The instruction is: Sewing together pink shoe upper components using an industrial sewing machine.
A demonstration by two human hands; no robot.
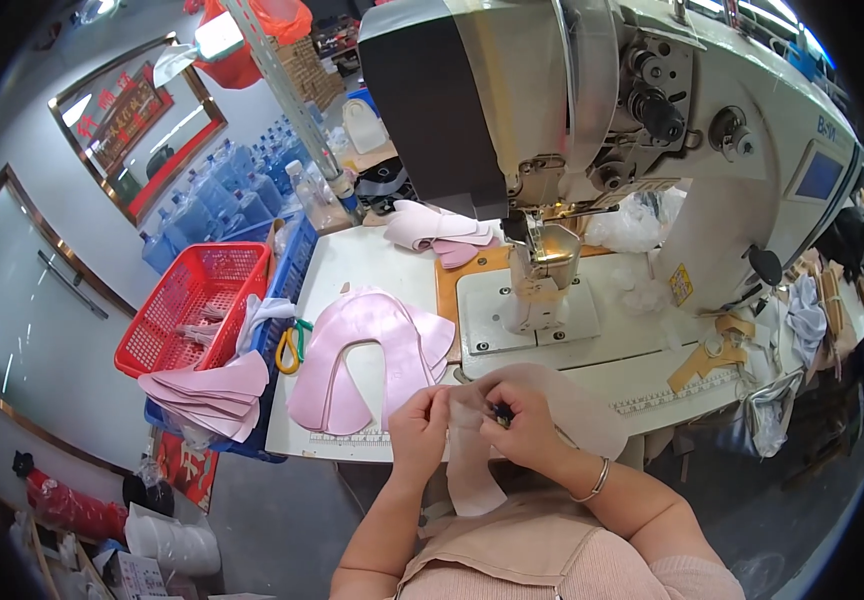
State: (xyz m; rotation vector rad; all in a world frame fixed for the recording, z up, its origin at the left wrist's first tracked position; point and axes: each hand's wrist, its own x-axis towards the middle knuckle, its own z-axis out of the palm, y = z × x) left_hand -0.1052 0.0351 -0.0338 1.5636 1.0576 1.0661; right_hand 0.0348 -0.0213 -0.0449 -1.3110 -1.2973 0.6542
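closely, both hands (472, 425) pinching curved pink fabric piece (472, 480)

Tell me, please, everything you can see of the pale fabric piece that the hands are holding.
The fabric piece is a pale beige, curved cut-out of soft, thin material. The left hand and right hand pinch it at the table's near edge. One end hangs limp toward the lap; the other arcs rightward over the table. The right hand also holds something small and dark against it.

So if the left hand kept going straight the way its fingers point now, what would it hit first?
The left hand points rightward at the pale pink fabric piece it pinches, so it would press into that fabric first, then the right hand close behind it. Depth is hard to judge in this fisheye view.
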